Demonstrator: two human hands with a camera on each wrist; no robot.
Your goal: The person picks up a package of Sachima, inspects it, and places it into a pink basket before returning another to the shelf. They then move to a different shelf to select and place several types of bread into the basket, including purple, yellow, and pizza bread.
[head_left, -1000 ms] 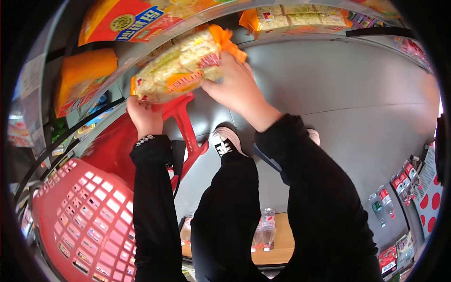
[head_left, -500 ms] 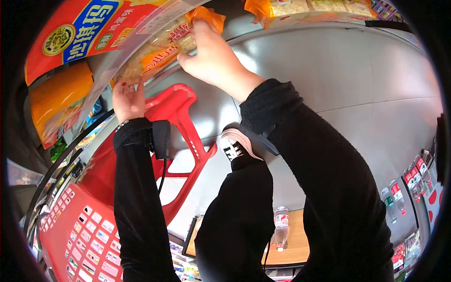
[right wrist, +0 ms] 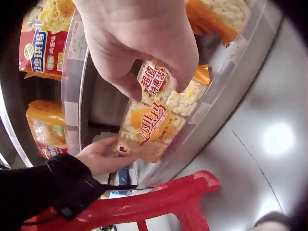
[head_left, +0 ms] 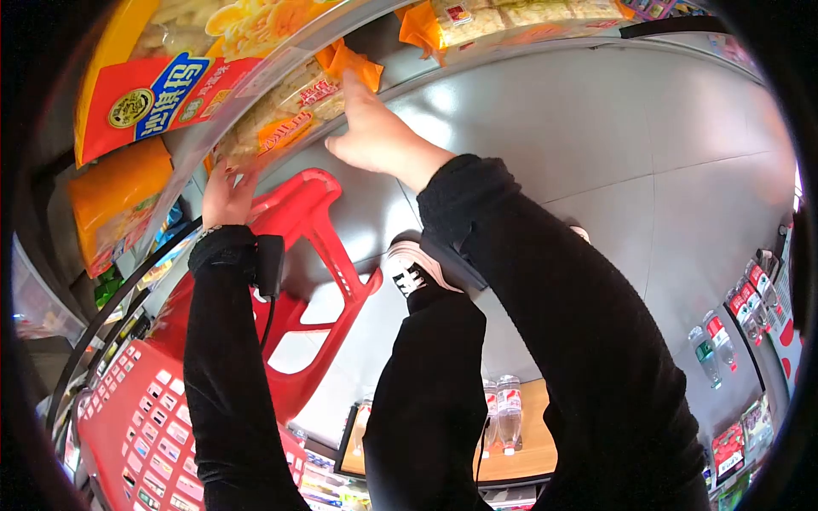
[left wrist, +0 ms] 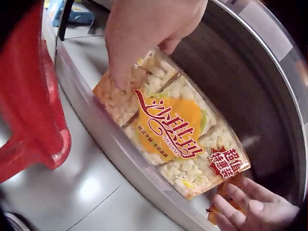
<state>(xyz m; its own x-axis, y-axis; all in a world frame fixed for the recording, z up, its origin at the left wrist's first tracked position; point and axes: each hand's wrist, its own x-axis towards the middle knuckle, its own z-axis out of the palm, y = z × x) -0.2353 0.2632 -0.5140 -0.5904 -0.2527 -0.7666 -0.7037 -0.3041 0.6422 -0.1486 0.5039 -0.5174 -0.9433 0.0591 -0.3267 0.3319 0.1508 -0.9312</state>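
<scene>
"Where's the clear packet?"

"On the curved shelf, lying lengthwise along the front edge. One long side is right beside that edge, and the dark shelf surface shows behind it."

"And the fingers?"

"The left hand touches the packet's end with fingers extended, not wrapped round it. The right hand is at the orange wrapper tail, thumb spread from loosely bent fingers. I can't tell whether those fingertips press on it."

"Which step would you call this?"

"A placing or adjusting step, I'd judge, with both ends guided. One moment can't settle whether it's going in or coming out."

"What does the next move call for?"

"If it's being seated, even pressure at both ends, so neither corner rides up on the front edge. If it's being lifted, a firmer hold first."

"Anything around it?"

"Further along that edge, another orange-ended packet. To the other side, a red-and-yellow pack. Outside the shelf, near the left hand, a red basket."
</scene>
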